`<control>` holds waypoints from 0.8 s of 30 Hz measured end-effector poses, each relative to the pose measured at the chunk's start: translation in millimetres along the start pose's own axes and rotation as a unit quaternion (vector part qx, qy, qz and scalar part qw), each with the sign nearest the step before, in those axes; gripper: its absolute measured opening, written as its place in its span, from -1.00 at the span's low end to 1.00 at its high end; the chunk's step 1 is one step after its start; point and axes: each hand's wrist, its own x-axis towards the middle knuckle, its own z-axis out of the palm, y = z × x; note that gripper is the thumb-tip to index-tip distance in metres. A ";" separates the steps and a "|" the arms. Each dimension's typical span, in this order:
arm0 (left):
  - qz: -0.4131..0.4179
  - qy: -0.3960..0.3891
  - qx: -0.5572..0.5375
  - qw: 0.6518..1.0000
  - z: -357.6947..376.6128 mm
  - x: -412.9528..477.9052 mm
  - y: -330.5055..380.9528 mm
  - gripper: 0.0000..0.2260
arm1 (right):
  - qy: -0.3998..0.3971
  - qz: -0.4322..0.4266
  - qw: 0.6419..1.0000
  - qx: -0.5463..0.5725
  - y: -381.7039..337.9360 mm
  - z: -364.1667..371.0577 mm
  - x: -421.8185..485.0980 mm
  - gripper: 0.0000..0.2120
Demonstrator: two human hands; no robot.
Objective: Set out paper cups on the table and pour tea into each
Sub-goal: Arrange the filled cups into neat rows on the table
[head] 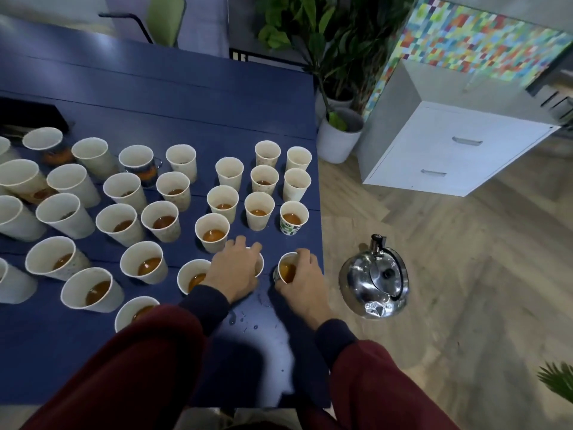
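Paper cups [213, 246] of tea [214, 234] crowd the tabletop [186, 97] left of the kettle [373, 277] (floor-standing); our right hand [305, 274] grips the nearest cup [282, 259], our left hand [235, 271] the next cup [260, 264].

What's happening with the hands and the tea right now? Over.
Right hand holds filled edge cup; left hand grips neighbour cup from above. Nearby cups hold tea. Kettle on floor; spilled drops on table.
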 end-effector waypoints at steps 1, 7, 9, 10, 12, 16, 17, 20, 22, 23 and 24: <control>-0.002 0.009 -0.005 1.000 -2.1 3.4 1.7 -0.45 | 0.004 -0.001 1.000 0.004 0.7 -5.2 6.6 -0.43; -0.026 0.038 -0.036 0.998 -3.3 21.4 11.8 -0.43 | 0.007 -0.006 1.000 -0.002 7.8 -22.8 34.3 -0.46; -0.037 0.039 -0.033 0.998 -4.8 27.2 14.2 -0.43 | -0.005 -0.013 1.000 -0.014 8.7 -26.0 40.2 -0.45; -0.041 0.039 -0.033 0.998 -5.5 30.3 15.0 -0.43 | -0.011 -0.016 1.000 -0.021 9.0 -26.7 43.5 -0.44; -0.044 0.043 -0.034 0.998 -5.7 36.2 15.6 -0.42 | -0.019 -0.018 0.999 -0.030 9.8 -26.9 49.5 -0.41; -0.053 0.035 -0.032 0.998 -4.2 44.0 15.1 -0.38 | -0.041 -0.024 0.998 -0.050 9.4 -22.6 57.1 -0.36; -0.055 0.032 -0.032 0.997 -3.6 45.0 14.6 -0.37 | -0.045 -0.025 0.997 -0.054 9.3 -21.1 58.1 -0.35; -0.052 0.034 -0.039 0.997 -1.9 46.7 14.1 -0.37 | -0.046 -0.024 0.997 -0.049 11.7 -17.6 60.0 -0.34; -0.049 0.036 -0.044 0.997 -1.7 47.9 13.8 -0.37 | -0.044 -0.024 0.998 -0.043 13.7 -15.5 62.2 -0.32; -0.048 0.037 -0.045 0.997 -1.5 47.7 14.1 -0.37 | -0.042 -0.026 0.998 -0.042 14.1 -14.4 62.3 -0.31; -0.048 0.036 -0.044 0.997 -1.4 47.4 14.6 -0.38 | -0.039 -0.028 0.998 -0.044 14.4 -13.4 62.5 -0.31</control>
